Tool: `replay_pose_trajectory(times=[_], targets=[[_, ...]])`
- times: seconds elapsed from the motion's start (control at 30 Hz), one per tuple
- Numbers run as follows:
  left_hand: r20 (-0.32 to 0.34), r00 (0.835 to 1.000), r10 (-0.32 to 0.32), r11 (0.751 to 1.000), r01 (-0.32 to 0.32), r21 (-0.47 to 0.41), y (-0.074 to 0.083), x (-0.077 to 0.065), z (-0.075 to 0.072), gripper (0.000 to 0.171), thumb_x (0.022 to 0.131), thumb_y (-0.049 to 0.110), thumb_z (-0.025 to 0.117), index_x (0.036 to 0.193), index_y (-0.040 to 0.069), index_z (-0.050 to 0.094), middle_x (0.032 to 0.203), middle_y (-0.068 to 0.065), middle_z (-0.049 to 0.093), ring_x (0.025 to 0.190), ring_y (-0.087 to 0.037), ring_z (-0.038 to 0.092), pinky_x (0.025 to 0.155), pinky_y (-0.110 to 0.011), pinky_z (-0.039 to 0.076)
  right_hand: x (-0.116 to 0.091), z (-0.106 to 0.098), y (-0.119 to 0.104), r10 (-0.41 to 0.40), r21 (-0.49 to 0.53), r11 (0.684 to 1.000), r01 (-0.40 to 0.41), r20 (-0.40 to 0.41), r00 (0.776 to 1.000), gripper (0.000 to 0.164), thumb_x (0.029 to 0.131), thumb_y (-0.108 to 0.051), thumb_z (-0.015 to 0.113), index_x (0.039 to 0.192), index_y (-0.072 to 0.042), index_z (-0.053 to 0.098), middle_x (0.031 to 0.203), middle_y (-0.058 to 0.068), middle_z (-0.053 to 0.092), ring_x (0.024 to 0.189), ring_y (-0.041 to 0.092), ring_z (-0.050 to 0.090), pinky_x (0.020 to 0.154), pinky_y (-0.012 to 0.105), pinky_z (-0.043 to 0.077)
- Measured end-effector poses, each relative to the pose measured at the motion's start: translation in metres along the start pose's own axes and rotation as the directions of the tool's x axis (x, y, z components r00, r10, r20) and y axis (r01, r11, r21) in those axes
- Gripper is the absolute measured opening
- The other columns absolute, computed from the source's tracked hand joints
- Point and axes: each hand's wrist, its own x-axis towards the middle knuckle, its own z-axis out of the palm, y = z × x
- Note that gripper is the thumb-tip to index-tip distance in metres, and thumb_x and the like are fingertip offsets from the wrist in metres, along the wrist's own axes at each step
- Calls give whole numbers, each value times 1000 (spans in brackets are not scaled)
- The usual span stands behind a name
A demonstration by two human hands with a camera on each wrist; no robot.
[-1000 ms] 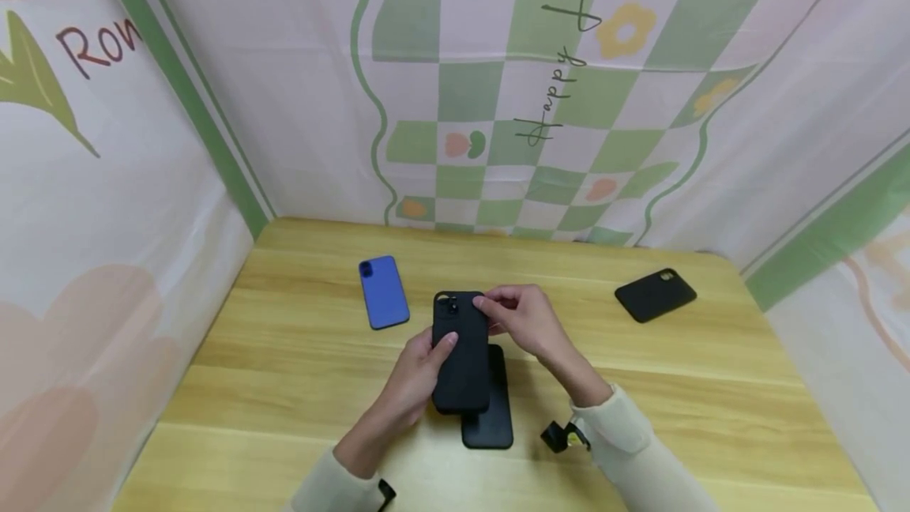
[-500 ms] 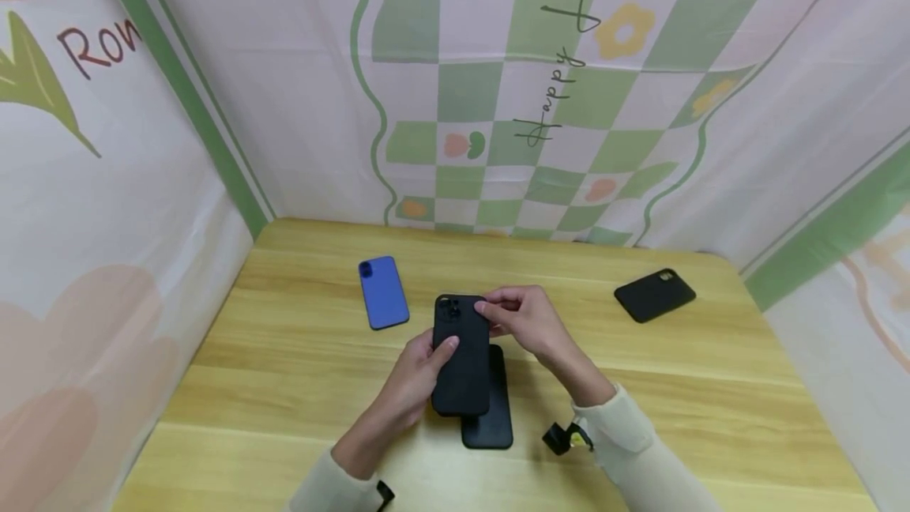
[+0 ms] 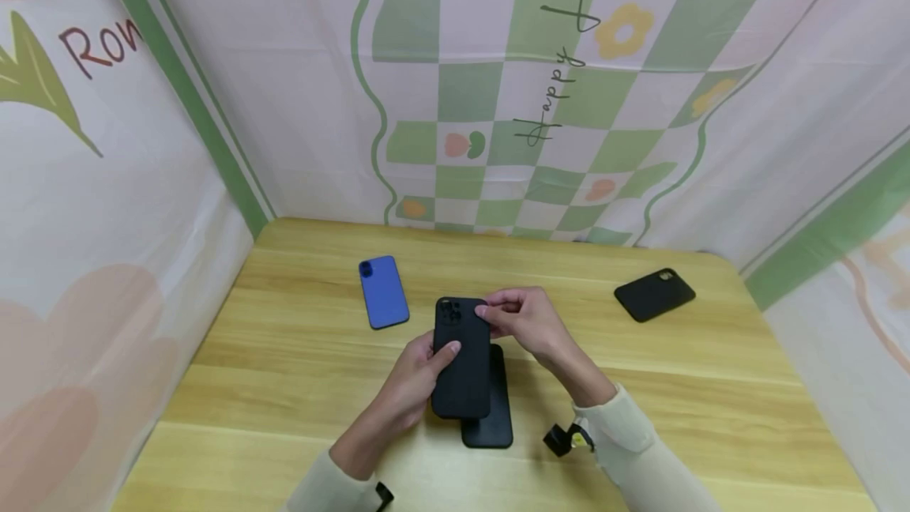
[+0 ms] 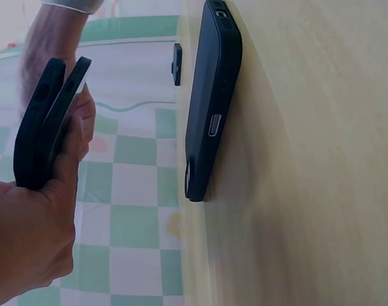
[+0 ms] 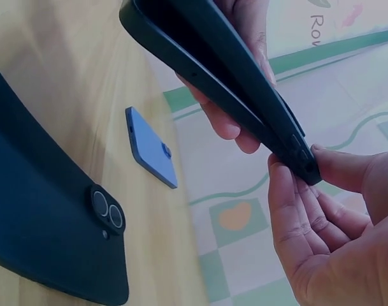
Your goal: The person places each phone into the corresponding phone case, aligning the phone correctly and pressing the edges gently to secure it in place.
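My left hand (image 3: 412, 378) grips a black phone case (image 3: 462, 378) along its left side, thumb flat on the back. Beneath that case lies a dark phone (image 4: 61, 118). Both wrist views show a wedge-shaped gap between them, wide at the bottom end; at the camera end they meet. Camera lenses show through the case's cutout in the head view. My right hand (image 3: 526, 321) pinches the upper right corner between thumb and fingers. Partly covered below them, another black phone (image 3: 501, 409) lies on the table, its two lenses visible in the right wrist view.
A blue phone (image 3: 385, 292) lies at the back left of the wooden table (image 3: 298, 385). At the back right rests a black phone case (image 3: 654, 295). A patterned curtain (image 3: 469, 93) hangs behind the table, and more cloth stands at both sides.
Held case and phone have shifted slightly toward the person, with both hands following. Lenses now fill the cutout more fully, where part of it was bare a second ago. Things on the table stay put.
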Motion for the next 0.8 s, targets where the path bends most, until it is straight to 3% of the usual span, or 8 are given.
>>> replay_pose_trajectory(times=[0.23, 0.6, 0.8], targets=[[13, 1000, 1, 1000, 0, -21, 1, -1, 1, 44, 113, 10, 49, 155, -3, 45, 142, -21, 64, 130, -31, 64, 105, -43, 57, 0, 0, 2, 13, 29, 999, -14, 18, 1000, 23, 100, -4, 73, 116, 12, 69, 92, 10, 77, 79, 19, 75, 79, 44, 66], [17, 1000, -26, 999, 27, -18, 0, -2, 0, 44, 113, 10, 51, 155, -3, 45, 143, -21, 64, 130, -30, 64, 106, -43, 57, -2, -1, 3, 17, -41, 999, -15, 50, 999, 15, 101, -6, 71, 108, 7, 70, 87, 8, 73, 77, 19, 70, 80, 50, 64], [38, 999, -28, 999, 28, -20, 1, -3, -1, 44, 113, 10, 51, 154, -3, 46, 142, -20, 64, 129, -29, 65, 105, -42, 57, 0, -7, 0, 38, -46, 998, -33, 112, 993, 20, 101, -10, 71, 112, 7, 69, 90, 8, 73, 78, 21, 72, 84, 52, 64]])
